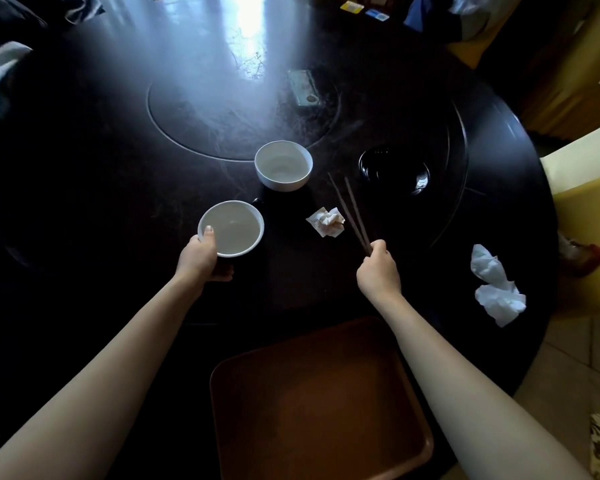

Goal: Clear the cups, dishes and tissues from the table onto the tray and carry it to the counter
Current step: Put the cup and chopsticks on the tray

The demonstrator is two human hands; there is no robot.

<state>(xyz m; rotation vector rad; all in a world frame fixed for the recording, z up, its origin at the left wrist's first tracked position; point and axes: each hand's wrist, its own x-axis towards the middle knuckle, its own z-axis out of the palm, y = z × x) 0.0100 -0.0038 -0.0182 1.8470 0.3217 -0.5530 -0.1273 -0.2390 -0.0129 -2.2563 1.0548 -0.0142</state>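
At a dark round table [84, 168], a person's left hand [201, 256] grips the near rim of a white bowl [234, 228] left of frame centre, thumb hooked over the edge. The right hand [378, 268] is clenched around the ends of a pair of dark chopsticks [350, 213], which angle toward a second white bowl [284, 165] just above centre. A crumpled tissue [327, 221] lies between the hands; more tissues [496, 285] sit at right. A black bowl [394, 169] rests upper right of centre. The brown tray [319, 403] lies bare at the bottom.
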